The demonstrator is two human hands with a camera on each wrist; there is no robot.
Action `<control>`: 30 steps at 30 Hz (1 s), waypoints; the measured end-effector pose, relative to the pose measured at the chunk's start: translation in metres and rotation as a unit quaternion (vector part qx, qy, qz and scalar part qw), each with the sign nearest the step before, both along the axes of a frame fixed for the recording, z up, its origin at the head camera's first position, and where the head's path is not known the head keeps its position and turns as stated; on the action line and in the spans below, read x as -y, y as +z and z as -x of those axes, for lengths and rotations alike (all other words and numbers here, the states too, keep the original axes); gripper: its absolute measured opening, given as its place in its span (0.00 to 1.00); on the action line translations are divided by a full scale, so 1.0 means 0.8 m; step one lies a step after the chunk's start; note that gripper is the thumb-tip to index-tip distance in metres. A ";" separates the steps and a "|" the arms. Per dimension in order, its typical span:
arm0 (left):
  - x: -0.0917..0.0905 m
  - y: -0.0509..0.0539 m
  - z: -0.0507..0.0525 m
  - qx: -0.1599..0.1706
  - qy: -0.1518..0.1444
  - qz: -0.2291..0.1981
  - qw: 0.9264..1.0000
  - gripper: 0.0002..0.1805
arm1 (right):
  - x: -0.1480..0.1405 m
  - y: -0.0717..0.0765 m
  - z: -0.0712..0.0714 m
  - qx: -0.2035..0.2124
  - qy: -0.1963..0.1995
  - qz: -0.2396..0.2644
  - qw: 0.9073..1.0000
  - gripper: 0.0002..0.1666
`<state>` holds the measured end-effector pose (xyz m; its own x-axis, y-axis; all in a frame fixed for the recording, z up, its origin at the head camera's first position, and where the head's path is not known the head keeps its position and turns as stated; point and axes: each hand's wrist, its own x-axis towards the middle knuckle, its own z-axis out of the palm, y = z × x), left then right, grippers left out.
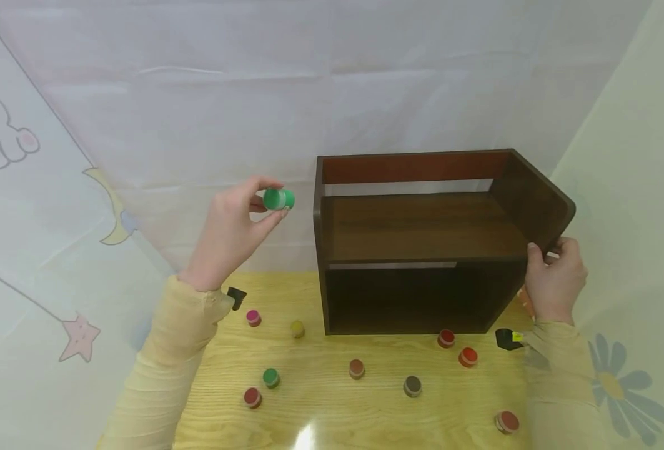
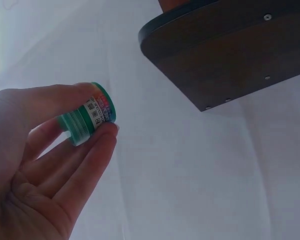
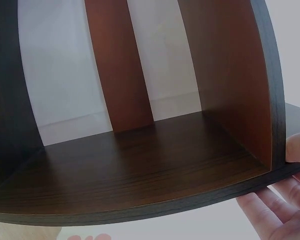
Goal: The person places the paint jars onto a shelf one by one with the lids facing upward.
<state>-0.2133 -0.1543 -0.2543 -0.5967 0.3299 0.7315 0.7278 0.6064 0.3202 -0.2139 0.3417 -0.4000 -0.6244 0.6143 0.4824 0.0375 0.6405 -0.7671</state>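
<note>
My left hand (image 1: 232,220) pinches a small green paint jar (image 1: 278,199) between thumb and fingers, in the air left of the shelf. In the left wrist view the jar (image 2: 92,116) lies tilted on its side and shows a printed label. A dark brown wooden shelf unit (image 1: 421,228) stands towards the back, with an upper board and an open compartment below. With my right hand (image 1: 558,280) I grip its right side at the front edge. In the right wrist view several fingers (image 3: 262,210) curl round the panel's edge.
Small paint jars are scattered over the yellow wood-grain table (image 1: 315,412): magenta (image 1: 253,318), yellow (image 1: 297,329), green (image 1: 271,377), brown (image 1: 356,369), dark brown (image 1: 413,386) and several reddish ones, including a red jar (image 1: 468,357). A pale cloth backdrop (image 1: 253,119) hangs behind.
</note>
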 end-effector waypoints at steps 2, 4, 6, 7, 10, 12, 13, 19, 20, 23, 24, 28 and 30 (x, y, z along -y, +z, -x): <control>-0.002 0.009 0.001 -0.001 -0.005 -0.001 1.000 0.20 | 0.000 -0.001 0.000 0.002 -0.001 0.001 1.000 0.23; -0.004 0.016 0.003 0.001 -0.009 0.001 1.000 0.20 | 0.000 -0.001 -0.001 0.006 -0.001 0.002 1.000 0.24; -0.007 0.023 0.005 0.000 -0.011 0.009 1.000 0.20 | -0.001 0.000 -0.001 0.009 0.000 0.005 1.000 0.24; -0.009 0.026 0.007 -0.002 -0.014 0.014 1.000 0.20 | 0.000 0.000 -0.002 0.009 0.001 0.006 1.000 0.24; -0.013 0.036 0.011 -0.010 -0.024 0.030 0.999 0.21 | 0.001 0.002 -0.003 0.009 0.002 0.008 1.000 0.24; -0.017 0.044 0.014 -0.014 -0.033 0.036 0.999 0.21 | 0.001 0.002 -0.004 0.007 0.002 0.009 1.000 0.24; -0.019 0.048 0.015 -0.014 -0.036 0.039 0.998 0.21 | 0.002 0.002 -0.005 0.005 0.002 0.007 1.000 0.23; -0.035 0.069 0.019 0.015 -0.026 0.054 0.998 0.18 | 0.001 0.002 -0.005 0.000 0.001 0.000 1.000 0.23; -0.039 0.072 0.019 0.021 -0.024 0.058 0.998 0.17 | 0.001 0.002 -0.005 -0.001 0.000 -0.001 1.000 0.22; -0.051 0.078 0.020 0.044 -0.023 0.069 0.996 0.15 | 0.000 0.002 -0.005 -0.003 0.000 -0.003 1.000 0.22; -0.054 0.080 0.020 0.051 -0.024 0.071 0.996 0.14 | 0.000 0.003 -0.006 -0.003 0.000 -0.004 1.000 0.21; -0.068 0.077 0.026 0.059 -0.030 0.086 0.994 0.13 | 0.000 0.004 -0.006 -0.004 0.002 -0.006 1.000 0.21; -0.075 0.071 0.028 0.061 -0.036 0.094 0.993 0.13 | -0.001 0.004 -0.007 -0.002 0.002 -0.003 1.000 0.21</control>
<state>-0.2357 -0.0945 -0.1973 -0.6468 0.4995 0.5763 0.7346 0.6112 0.2947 -0.2086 0.3425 -0.3967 -0.6245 0.6092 0.4888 0.0313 0.6449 -0.7637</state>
